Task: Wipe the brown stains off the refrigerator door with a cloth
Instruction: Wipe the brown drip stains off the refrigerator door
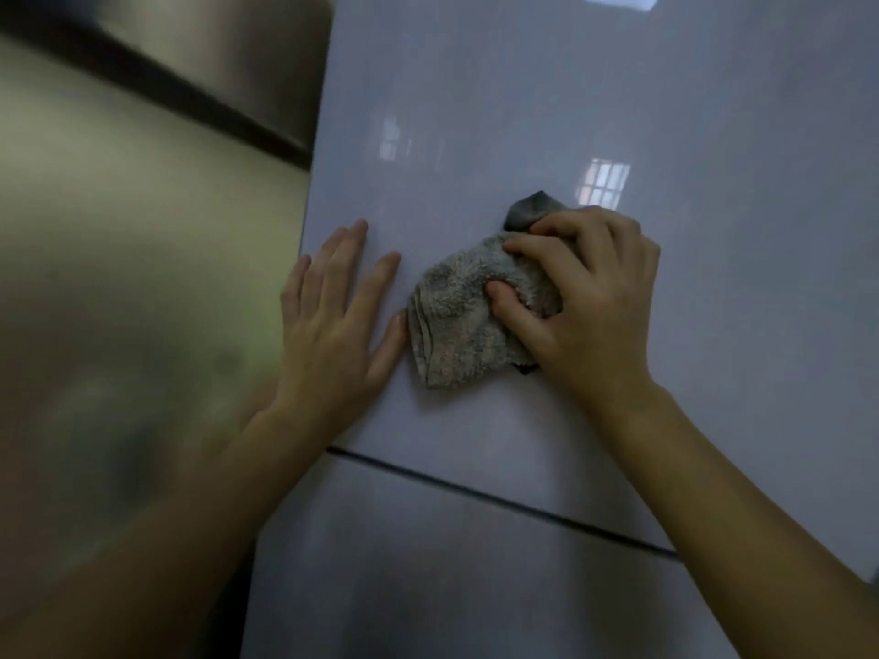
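Reflecting windows, glossy refrigerator door [523, 88], dim room

Kitchen: glossy refrigerator door [523, 111] beside steel panels [142, 206].

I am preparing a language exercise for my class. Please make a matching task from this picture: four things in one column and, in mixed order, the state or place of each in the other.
Column A
1. left hand
2. right hand
3. cloth
4. dark seam

Column B
a. grey, bunched against the refrigerator door
b. flat on the door, fingers straight
c. crosses the door below both hands
d. fingers curled round the cloth

Pairs: 1-b, 2-d, 3-a, 4-c
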The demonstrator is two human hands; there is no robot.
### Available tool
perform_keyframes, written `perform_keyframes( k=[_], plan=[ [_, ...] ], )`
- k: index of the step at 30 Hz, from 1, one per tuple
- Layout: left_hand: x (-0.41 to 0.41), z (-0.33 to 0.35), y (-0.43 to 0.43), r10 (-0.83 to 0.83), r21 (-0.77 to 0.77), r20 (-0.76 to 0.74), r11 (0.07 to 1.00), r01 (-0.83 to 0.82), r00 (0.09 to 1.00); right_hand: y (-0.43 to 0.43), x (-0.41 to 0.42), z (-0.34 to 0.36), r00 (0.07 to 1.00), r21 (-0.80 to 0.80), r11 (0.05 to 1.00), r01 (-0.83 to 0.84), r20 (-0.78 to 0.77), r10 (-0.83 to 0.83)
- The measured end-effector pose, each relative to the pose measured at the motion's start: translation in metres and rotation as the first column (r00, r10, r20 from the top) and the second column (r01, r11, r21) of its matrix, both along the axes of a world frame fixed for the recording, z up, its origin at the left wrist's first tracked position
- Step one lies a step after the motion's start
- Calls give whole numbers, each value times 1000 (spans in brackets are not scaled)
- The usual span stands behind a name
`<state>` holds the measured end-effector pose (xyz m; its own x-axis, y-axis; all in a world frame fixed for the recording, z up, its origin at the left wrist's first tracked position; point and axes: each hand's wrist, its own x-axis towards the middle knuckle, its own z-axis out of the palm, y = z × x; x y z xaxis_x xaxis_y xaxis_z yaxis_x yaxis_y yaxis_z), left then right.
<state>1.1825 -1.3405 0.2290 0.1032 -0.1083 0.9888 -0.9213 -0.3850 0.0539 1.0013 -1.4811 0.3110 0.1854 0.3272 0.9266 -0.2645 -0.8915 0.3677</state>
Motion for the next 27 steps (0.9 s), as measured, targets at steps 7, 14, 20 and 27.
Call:
perform_keyframes(
  k=[7,14,20,27],
  plan=[
    [2,158,11,-17,90,48,996,13,999,3,-4,160,998,29,997,-66,14,66],
    [0,309,17,-3,87,38,996,-1,999,2,-1,326,990,-26,995,-100,96,102],
    [7,345,20,-6,105,20,995,4,1000,3,5,330,991,-49,999,-5,134,11],
    [21,323,19,-56,156,77,987,43,995,10,5,278,991,-23,991,130,-30,-131]
  ],
)
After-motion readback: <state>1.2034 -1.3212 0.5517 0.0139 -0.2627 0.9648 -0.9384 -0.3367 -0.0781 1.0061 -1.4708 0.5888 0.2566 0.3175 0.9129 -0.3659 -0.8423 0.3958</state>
